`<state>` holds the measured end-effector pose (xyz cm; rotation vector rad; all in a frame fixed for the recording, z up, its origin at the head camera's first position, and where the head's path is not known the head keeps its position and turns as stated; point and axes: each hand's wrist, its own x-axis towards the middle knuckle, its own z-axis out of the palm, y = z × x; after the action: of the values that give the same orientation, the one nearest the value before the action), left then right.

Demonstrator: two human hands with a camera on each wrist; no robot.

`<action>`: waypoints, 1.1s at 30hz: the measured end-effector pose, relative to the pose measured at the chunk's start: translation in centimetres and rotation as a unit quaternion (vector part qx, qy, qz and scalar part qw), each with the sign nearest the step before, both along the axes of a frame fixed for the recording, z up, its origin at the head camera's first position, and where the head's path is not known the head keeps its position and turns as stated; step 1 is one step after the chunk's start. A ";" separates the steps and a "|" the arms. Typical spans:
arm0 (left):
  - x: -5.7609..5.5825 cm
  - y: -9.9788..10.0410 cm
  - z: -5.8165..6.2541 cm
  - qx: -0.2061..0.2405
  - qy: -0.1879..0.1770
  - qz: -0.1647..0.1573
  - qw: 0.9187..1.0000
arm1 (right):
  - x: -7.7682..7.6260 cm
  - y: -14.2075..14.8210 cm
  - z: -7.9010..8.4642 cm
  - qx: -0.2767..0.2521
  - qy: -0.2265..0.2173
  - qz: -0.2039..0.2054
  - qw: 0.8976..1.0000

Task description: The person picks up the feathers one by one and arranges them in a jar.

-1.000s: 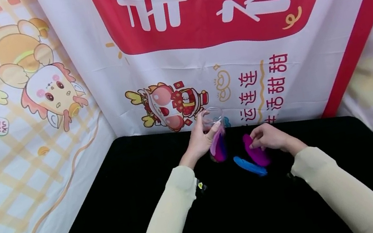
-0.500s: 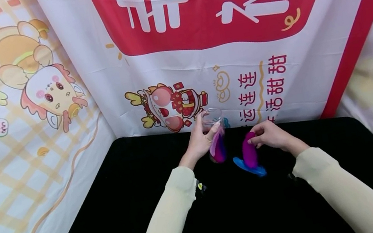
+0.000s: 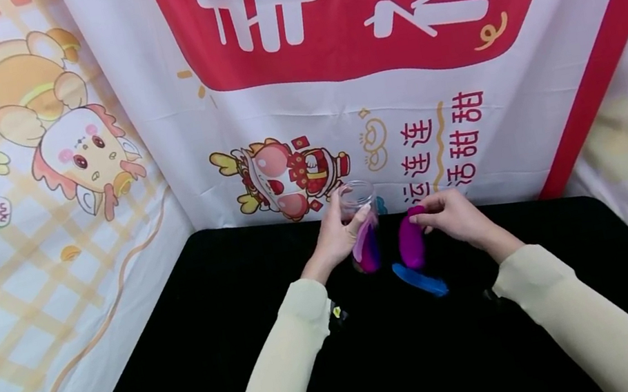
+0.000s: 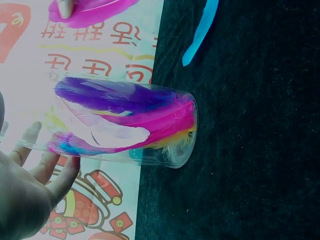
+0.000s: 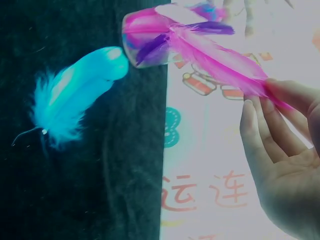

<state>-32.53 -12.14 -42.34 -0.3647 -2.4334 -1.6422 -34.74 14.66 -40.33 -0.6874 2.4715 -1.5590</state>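
Observation:
My left hand (image 3: 334, 238) grips a clear cup (image 3: 357, 197) that stands upright near the back of the black table. Inside the cup lie several feathers (image 4: 125, 115) in purple, pink, white, blue and yellow. Between thumb and fingers my right hand (image 3: 453, 217) pinches one end of a magenta feather (image 3: 411, 245), which hangs down just right of the cup, above the table. A blue feather (image 3: 420, 279) lies on the table in front of it; the right wrist view shows its fluffy end and thin quill. My right hand (image 5: 285, 135) holds the magenta feather (image 5: 220, 62) by its tip there.
The black tabletop (image 3: 444, 362) extends toward me and to both sides. Close behind the cup hangs a white cloth (image 3: 185, 142) with red printing, and a checked cloth (image 3: 52, 284) hangs on the left.
My right hand has lifted the magenta feather off the area over the blue feather and shifted it left and back, nearer the cup. The left hand and the cup stay in place.

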 end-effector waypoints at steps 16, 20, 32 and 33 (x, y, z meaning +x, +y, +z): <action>0.1 0.1 0.0 0.004 -0.008 -0.003 1.000 | 1.0 -0.7 3.3 -0.043 0.056 -0.069 0.995; 0.1 0.1 0.0 0.002 -0.006 -0.005 1.000 | 1.4 -0.8 4.3 -0.060 0.051 -0.072 0.994; 0.0 0.1 0.2 0.001 -0.012 -0.002 1.000 | 1.4 -1.1 5.8 -0.044 0.093 -0.103 0.989; 0.0 0.1 0.1 0.002 -0.012 -0.003 1.000 | 1.4 -1.2 5.9 -0.047 0.098 -0.106 0.988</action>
<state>-32.49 -12.05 -42.21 -0.3536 -2.4482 -1.6618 -33.31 13.50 -34.44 -0.6358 2.7056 -1.7718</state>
